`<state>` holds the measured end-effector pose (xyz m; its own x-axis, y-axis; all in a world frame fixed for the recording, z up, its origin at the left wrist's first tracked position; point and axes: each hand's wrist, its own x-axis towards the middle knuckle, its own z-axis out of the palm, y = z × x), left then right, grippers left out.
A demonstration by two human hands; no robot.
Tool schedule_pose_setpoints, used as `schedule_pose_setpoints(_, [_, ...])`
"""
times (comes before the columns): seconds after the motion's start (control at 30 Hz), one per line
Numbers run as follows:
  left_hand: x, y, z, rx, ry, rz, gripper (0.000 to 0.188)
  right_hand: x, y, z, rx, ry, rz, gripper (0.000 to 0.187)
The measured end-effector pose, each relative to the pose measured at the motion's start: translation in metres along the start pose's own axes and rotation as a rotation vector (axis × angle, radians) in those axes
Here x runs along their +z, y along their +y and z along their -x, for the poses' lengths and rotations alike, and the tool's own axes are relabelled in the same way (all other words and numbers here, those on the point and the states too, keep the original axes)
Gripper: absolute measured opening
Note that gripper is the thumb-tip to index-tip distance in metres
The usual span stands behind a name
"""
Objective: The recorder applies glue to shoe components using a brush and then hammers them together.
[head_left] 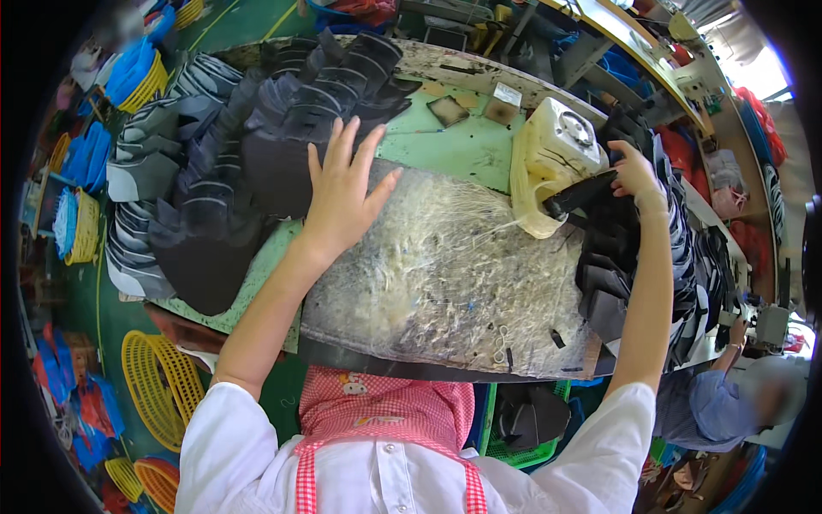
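Observation:
My left hand [349,184] is open with its fingers spread, over the near right edge of a dark stack of overlapping cut pieces [325,94]. My right hand [638,176] is curled round the end of a dark elongated piece [582,195], whose kind I cannot make out. That piece slants down to the left, against the cut-open side of a glue-stained whitish plastic jug [561,141]. Between my arms lies a worn grey board [428,274] crusted with dried, stringy glue.
More black and grey cut pieces [141,223] are stacked at the left, and others [685,257] at the right. A small box [503,104] stands behind the board. Yellow baskets [158,385] are on the floor at left. Another person [711,403] sits at lower right.

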<state>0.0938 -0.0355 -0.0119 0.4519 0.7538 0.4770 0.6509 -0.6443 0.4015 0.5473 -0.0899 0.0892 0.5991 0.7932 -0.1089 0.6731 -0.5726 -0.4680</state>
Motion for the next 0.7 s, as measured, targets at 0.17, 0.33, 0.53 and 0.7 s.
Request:
schedule_pose_setpoints(0.17, [0.001,0.013,-0.016,-0.021,-0.124,0.124,0.049,0.020,0.041,-0.041,-0.385,0.100,0.639,0.076])
schedule_pose_setpoints(0.33, [-0.001,0.018,-0.028,0.016,-0.200,0.237,0.039,-0.017,0.037,-0.043,-0.441,0.396,-0.124,0.067])
schedule_pose_setpoints(0.53, [0.013,0.032,-0.060,0.132,-0.266,0.481,0.031,-0.084,-0.020,0.017,-0.788,0.436,-0.071,0.053])
schedule_pose_setpoints(0.7, [0.045,0.043,-0.086,0.100,-0.482,0.753,0.034,-0.074,-0.037,0.071,-1.142,0.342,0.857,0.054])
